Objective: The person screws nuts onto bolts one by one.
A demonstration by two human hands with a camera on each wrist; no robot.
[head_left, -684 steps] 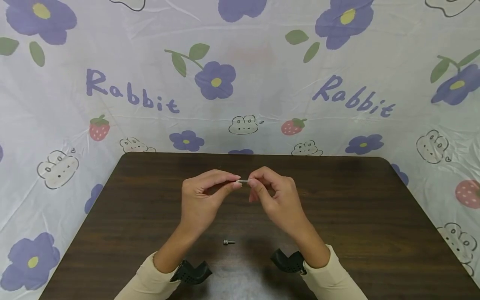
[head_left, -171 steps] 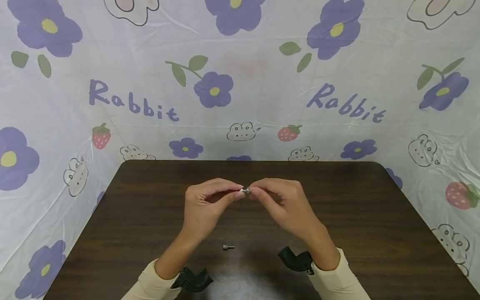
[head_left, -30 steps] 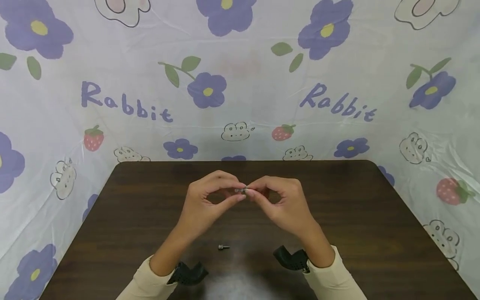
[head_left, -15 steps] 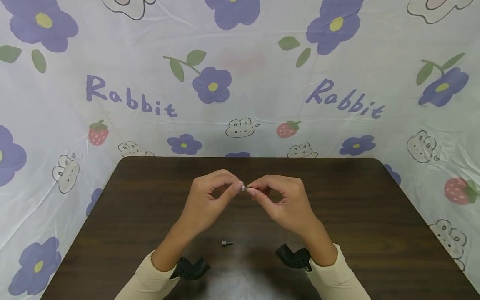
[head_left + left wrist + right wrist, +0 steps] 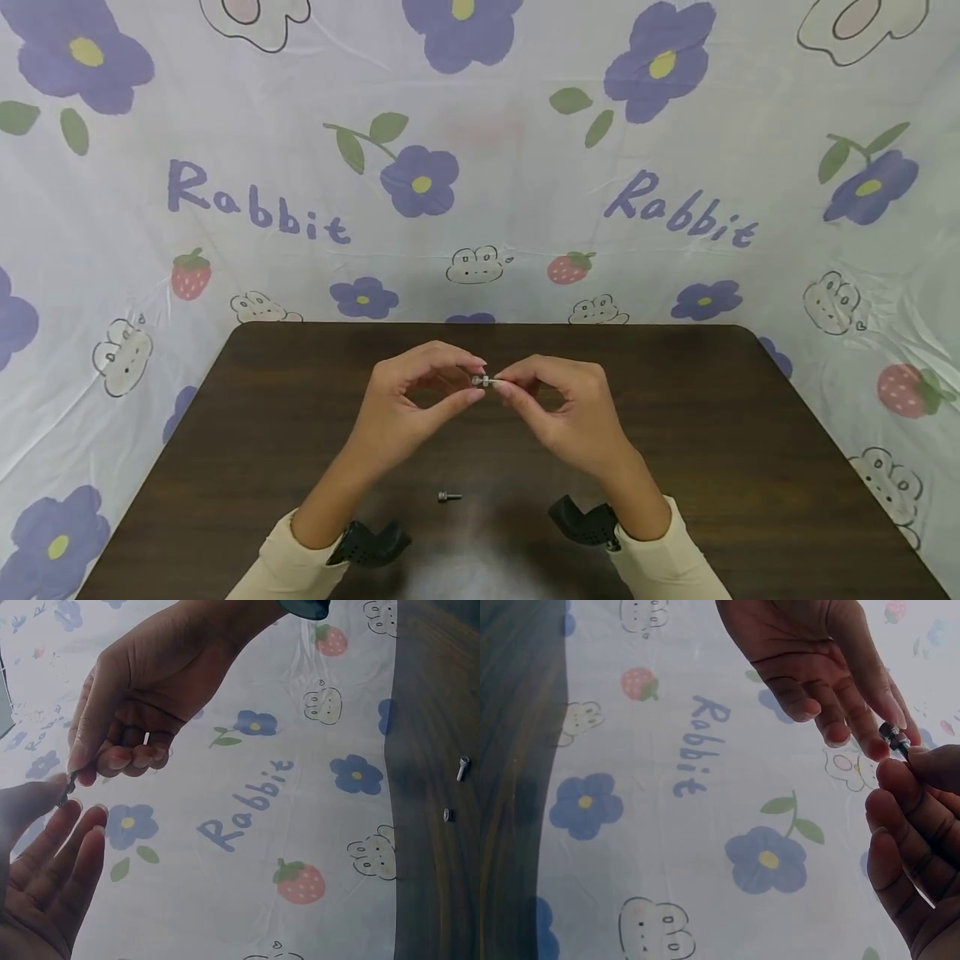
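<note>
Between my hands is a small metal bolt point(image 5: 476, 381), lying level in the head view, with a nut point(image 5: 486, 381) partway along its shank. My right hand point(image 5: 566, 400) pinches the shank's end between thumb and forefinger. My left hand point(image 5: 412, 396) is at the head end, its thumb and forefinger parted above and below the bolt head. In the right wrist view the bolt's dark head point(image 5: 887, 730) sticks out beside the left fingertips. A second bolt point(image 5: 448, 497) lies on the table below the hands.
The dark wooden table point(image 5: 712, 450) has a printed cloth point(image 5: 510, 183) standing behind it and at its sides. A small loose nut point(image 5: 448, 815) lies near the second bolt in the left wrist view. Black wrist cameras point(image 5: 371, 546) sit at both cuffs.
Half a second ago my left fingers pinched the bolt head; now they are parted around it. Earliest, the held piece showed a bare shank; now a nut shows on it. The right hand keeps its pinch.
</note>
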